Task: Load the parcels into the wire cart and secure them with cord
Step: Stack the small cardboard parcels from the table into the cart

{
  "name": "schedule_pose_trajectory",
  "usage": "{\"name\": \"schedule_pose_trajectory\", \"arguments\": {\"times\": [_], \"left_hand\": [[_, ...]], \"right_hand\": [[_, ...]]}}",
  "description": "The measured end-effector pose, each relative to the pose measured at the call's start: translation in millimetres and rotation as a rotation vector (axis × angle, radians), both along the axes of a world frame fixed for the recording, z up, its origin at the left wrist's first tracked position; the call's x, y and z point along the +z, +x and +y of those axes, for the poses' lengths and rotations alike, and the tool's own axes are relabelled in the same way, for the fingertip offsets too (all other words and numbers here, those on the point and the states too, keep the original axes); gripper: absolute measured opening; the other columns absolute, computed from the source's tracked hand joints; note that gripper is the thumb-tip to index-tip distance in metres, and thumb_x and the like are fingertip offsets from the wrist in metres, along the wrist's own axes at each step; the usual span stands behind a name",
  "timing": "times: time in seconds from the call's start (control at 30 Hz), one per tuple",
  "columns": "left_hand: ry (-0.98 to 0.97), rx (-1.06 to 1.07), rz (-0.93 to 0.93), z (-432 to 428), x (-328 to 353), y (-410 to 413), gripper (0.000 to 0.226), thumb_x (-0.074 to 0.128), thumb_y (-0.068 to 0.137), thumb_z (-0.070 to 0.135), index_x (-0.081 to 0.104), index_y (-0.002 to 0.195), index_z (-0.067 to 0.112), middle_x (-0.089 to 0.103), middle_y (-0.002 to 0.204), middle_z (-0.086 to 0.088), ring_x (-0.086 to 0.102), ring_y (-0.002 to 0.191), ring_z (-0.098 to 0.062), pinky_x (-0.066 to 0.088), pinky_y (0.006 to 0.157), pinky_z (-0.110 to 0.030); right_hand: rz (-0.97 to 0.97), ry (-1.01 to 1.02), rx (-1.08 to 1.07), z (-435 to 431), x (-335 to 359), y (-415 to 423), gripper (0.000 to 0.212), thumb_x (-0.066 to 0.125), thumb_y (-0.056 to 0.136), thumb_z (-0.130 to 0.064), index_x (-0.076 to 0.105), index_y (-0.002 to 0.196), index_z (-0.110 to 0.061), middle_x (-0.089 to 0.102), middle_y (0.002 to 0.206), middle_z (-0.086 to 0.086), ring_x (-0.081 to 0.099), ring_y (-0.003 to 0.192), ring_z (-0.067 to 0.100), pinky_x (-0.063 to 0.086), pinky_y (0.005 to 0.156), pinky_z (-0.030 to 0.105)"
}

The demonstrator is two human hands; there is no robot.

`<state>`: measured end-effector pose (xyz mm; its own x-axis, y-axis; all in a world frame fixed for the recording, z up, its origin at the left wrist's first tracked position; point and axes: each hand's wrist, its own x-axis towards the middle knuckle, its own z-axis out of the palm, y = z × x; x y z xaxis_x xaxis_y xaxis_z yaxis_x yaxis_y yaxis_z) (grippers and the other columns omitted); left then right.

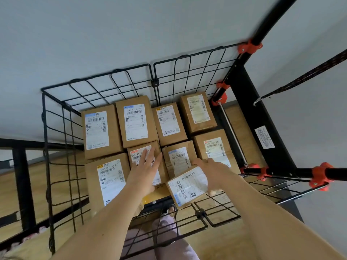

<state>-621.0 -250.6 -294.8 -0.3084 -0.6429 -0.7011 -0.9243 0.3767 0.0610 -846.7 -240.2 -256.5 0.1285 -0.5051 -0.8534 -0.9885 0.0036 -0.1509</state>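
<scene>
Right hand (214,175) grips tilted parcel (187,186); left hand (144,173) outstretched.

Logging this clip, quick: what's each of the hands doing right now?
Left hand: open, fingers straight over the red-tagged parcel in the cart.
Right hand: holding the tilted parcel at the near edge.

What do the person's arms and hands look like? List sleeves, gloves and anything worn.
The left forearm and right forearm are bare as far as the frame shows; no sleeve enters the view. The left hand and right hand are bare too: no gloves, and no watch, bracelet or ring is visible.
</scene>
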Motion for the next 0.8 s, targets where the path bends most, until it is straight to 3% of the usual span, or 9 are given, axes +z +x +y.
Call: {"name": "schedule_pose_trajectory", "arguments": {"times": [0.3,0.57,0.8], "left_hand": [[0.026,0.048,0.1,-4,0,9,0.108,0.073,0.079,0.019,-0.008,0.15,0.026,-0.023,0.156,-0.002,-0.014,0.145,-0.024,0.021,0.117,-0.044],[-0.005,0.102,0.191,1,2,20,0.101,0.07,0.082,0.027,-0.004,0.151,0.022,-0.017,0.157,-0.001,-0.008,0.146,-0.018,0.037,0.109,-0.034],[-0.046,0.072,0.193,3,-4,23,0.098,0.067,0.084,0.03,-0.004,0.151,0.021,-0.017,0.157,-0.002,-0.01,0.146,-0.019,0.036,0.11,-0.035]], "right_hand": [[-0.018,0.025,0.105,-9,5,27,0.102,0.079,0.062,0.001,0.021,0.141,-0.03,0.044,0.128,0.01,0.051,0.112,0.03,0.052,0.086,0.039],[-0.052,0.059,-0.085,0,8,13,0.109,0.081,0.06,-0.003,0.019,0.143,-0.038,0.043,0.128,0.011,0.055,0.107,0.03,0.052,0.086,0.037],[-0.065,0.034,-0.073,5,11,19,0.107,0.081,0.061,-0.004,0.019,0.143,-0.033,0.04,0.131,0.013,0.055,0.107,0.03,0.051,0.086,0.036]]}}
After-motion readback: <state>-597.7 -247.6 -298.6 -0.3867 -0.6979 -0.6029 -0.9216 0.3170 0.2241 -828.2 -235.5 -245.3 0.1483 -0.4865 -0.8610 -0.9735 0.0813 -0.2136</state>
